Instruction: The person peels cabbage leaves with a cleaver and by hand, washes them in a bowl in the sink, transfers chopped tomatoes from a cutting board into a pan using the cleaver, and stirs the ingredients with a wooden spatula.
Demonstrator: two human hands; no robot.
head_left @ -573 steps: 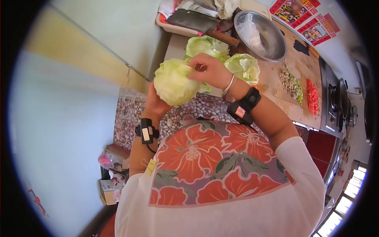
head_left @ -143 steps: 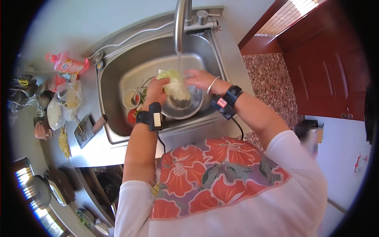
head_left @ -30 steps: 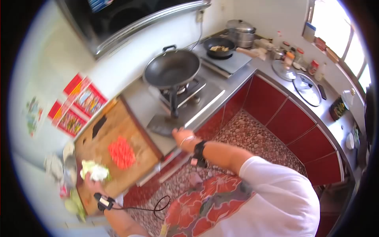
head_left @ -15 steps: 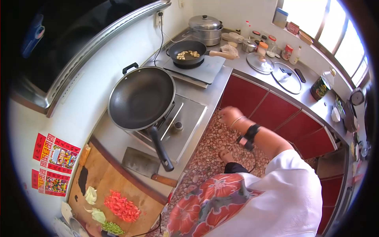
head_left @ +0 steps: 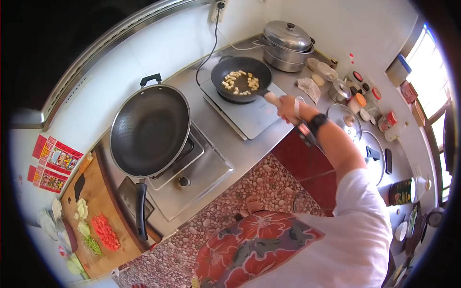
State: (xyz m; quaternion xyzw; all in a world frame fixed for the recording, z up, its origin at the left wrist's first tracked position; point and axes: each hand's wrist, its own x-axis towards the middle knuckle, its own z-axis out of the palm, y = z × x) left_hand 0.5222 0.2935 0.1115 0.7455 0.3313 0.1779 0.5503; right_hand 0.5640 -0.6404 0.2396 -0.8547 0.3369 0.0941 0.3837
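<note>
frying pan (head_left: 242,62) on hotplate (head_left: 254,120) | wok (head_left: 150,132) on stove (head_left: 201,168), left of pan | chopping board (head_left: 104,192) left of wok

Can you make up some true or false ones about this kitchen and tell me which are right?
1. The right hand holds the handle of the small pan. True.
2. A lid covers the big wok. False: the wok is uncovered.
3. Chopped red pieces lie on the chopping board. True.
4. The silver pot has no lid. False: the silver pot has its lid on.
5. Pale pieces lie in the small pan. True.
</note>
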